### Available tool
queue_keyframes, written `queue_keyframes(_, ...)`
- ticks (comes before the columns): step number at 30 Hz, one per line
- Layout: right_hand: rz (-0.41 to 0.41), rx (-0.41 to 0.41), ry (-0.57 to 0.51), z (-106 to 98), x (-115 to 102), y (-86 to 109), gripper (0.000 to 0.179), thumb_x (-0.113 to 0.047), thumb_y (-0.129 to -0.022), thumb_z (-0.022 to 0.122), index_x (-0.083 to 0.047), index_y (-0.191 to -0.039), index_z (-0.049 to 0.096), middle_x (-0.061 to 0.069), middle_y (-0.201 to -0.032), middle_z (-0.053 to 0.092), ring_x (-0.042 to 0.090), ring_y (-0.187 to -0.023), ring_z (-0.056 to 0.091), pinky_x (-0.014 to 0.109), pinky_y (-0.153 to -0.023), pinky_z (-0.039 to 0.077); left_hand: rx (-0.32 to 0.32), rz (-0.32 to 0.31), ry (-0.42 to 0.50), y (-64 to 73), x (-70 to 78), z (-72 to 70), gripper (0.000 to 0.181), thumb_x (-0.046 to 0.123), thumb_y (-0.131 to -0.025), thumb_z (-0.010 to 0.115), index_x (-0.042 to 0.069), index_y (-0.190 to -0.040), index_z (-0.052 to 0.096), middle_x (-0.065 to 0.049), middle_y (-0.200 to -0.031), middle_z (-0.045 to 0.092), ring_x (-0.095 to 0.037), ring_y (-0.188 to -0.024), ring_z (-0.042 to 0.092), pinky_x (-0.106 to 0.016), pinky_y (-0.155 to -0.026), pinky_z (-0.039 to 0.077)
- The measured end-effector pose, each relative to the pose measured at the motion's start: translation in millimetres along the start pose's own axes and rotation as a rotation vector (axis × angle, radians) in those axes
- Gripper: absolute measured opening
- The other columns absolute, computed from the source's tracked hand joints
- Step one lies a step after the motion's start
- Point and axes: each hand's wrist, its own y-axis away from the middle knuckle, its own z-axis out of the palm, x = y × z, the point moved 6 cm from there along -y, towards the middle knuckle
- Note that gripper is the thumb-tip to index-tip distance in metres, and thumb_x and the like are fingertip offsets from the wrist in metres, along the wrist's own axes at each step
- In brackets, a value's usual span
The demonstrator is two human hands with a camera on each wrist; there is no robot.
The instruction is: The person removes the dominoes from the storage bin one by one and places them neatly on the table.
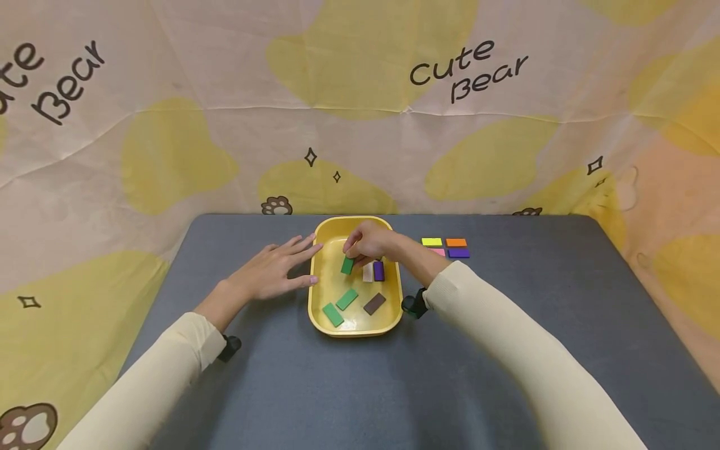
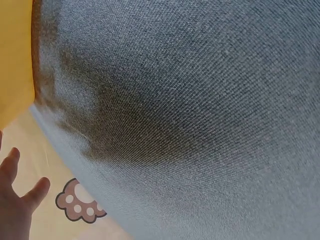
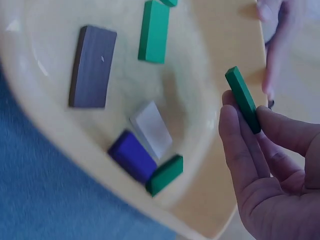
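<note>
My right hand [image 1: 371, 242] pinches a dark green block [image 1: 347, 265] between thumb and fingers, above the yellow tray [image 1: 360, 322]. In the right wrist view the pinched block stands tilted, clear of the tray floor. My left hand [image 1: 275, 272] spreads straight fingers at the tray's left rim. Inside the tray lie two lighter green blocks, one near the corner [image 1: 333, 314] and one beside it [image 1: 347, 299], plus a brown block [image 1: 374, 304]. A white block [image 1: 368, 273] and a purple block [image 1: 379, 271] lie close together. Another dark green block [image 3: 165, 175] leans by the purple one.
Right of the tray, on the dark grey table [image 1: 506, 312], yellow [image 1: 431, 242], orange [image 1: 456, 242], pink [image 1: 437, 252] and purple [image 1: 458, 253] blocks lie in two rows. My forearm partly overlaps the near-left side of this group. A printed cloth [image 1: 360, 156] hangs behind the table.
</note>
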Motion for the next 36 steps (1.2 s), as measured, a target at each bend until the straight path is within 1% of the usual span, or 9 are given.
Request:
queue_keyframes(6, -0.012, 0.019, -0.001, -19, -3, 8.0, 0.014, 0.001, -0.097, 0.06, 0.011, -0.106, 0.065, 0.021, -0.094, 0.07, 0.041, -0.099, 0.069, 0.046, -0.088, 0.054, -0.002, 0.001, 0.002, 0.5, -0.1, -0.6, 0.078, 0.066, -0.095, 0.047, 0.027, -0.16, 0.024, 0.002, -0.165, 0.018, -0.034, -0.15, 0.02, -0.063, -0.111, 0.024)
queue_keyframes(9, -0.001, 0.024, 0.038, -29, -1, 11.0, 0.012, -0.002, -0.097, 0.061, 0.008, -0.103, 0.066, 0.018, -0.093, 0.071, 0.041, -0.1, 0.069, 0.047, -0.09, 0.054, -0.002, 0.005, 0.002, 0.1, -0.1, -1.1, 0.079, 0.068, -0.095, 0.046, 0.027, -0.159, 0.025, 0.002, -0.165, 0.018, -0.034, -0.15, 0.02, -0.062, -0.111, 0.024)
queue_keyframes(11, 0.003, 0.038, 0.083, -36, 0, 12.9, 0.013, -0.005, -0.097, 0.063, 0.005, -0.103, 0.067, 0.015, -0.094, 0.071, 0.039, -0.104, 0.068, 0.043, -0.091, 0.054, 0.0, 0.004, 0.002, 0.2, -0.5, -1.1, 0.08, 0.069, -0.095, 0.045, 0.027, -0.159, 0.025, 0.002, -0.165, 0.018, -0.034, -0.15, 0.02, -0.062, -0.111, 0.024)
queue_keyframes(15, 0.003, 0.077, 0.178, -50, 3, 19.0, 0.015, -0.011, -0.095, 0.067, 0.0, -0.104, 0.072, 0.009, -0.094, 0.07, 0.034, -0.101, 0.065, 0.038, -0.081, 0.05, 0.008, 0.013, 0.004, 0.9, -0.2, -0.8, 0.081, 0.069, -0.094, 0.045, 0.025, -0.159, 0.025, 0.001, -0.165, 0.019, -0.035, -0.15, 0.02, -0.062, -0.111, 0.024)
queue_keyframes(17, 0.002, 0.086, 0.194, -58, 5, 22.3, 0.015, -0.012, -0.095, 0.067, 0.0, -0.103, 0.072, 0.008, -0.092, 0.069, 0.032, -0.097, 0.064, 0.035, -0.078, 0.049, 0.013, 0.018, 0.001, 1.0, 0.5, -0.7, 0.081, 0.069, -0.094, 0.045, 0.025, -0.159, 0.026, 0.001, -0.165, 0.019, -0.035, -0.15, 0.02, -0.063, -0.111, 0.024)
queue_keyframes(22, 0.01, 0.089, 0.124, -77, 14, 29.2, 0.015, -0.009, -0.097, 0.064, 0.003, -0.104, 0.069, 0.011, -0.094, 0.068, 0.024, -0.085, 0.067, 0.033, -0.081, 0.055, 0.013, 0.015, -0.003, -0.4, 1.2, 0.3, 0.08, 0.067, -0.095, 0.047, 0.024, -0.159, 0.026, 0.001, -0.165, 0.019, -0.035, -0.15, 0.02, -0.063, -0.111, 0.024)
queue_keyframes(25, 0.016, 0.093, 0.068, -88, 22, 32.5, 0.017, -0.005, -0.097, 0.063, 0.008, -0.107, 0.068, 0.017, -0.099, 0.068, 0.018, -0.078, 0.068, 0.033, -0.081, 0.057, 0.01, 0.011, 0.003, -0.9, 0.9, 0.6, 0.079, 0.064, -0.095, 0.05, 0.024, -0.159, 0.026, 0.001, -0.165, 0.018, -0.035, -0.15, 0.019, -0.063, -0.111, 0.024)
queue_keyframes(30, 0.056, 0.109, 0.025, -104, 36, 40.2, 0.023, -0.003, -0.099, 0.06, 0.011, -0.116, 0.064, 0.027, -0.112, 0.065, 0.016, -0.078, 0.069, 0.037, -0.087, 0.056, 0.011, 0.014, 0.002, -0.9, 0.6, 0.7, 0.079, 0.065, -0.095, 0.049, 0.024, -0.159, 0.026, 0.001, -0.165, 0.018, -0.035, -0.15, 0.019, -0.063, -0.111, 0.024)
queue_keyframes(36, 0.07, 0.117, -0.002, -120, 57, 49.6, 0.028, -0.002, -0.099, 0.059, 0.014, -0.122, 0.06, 0.025, -0.106, 0.069, 0.019, -0.081, 0.072, 0.043, -0.091, 0.053, 0.019, 0.026, 0.001, -0.1, 0.6, 0.0, 0.08, 0.065, -0.095, 0.049, 0.023, -0.159, 0.027, 0.0, -0.165, 0.018, -0.035, -0.15, 0.02, -0.063, -0.11, 0.025)
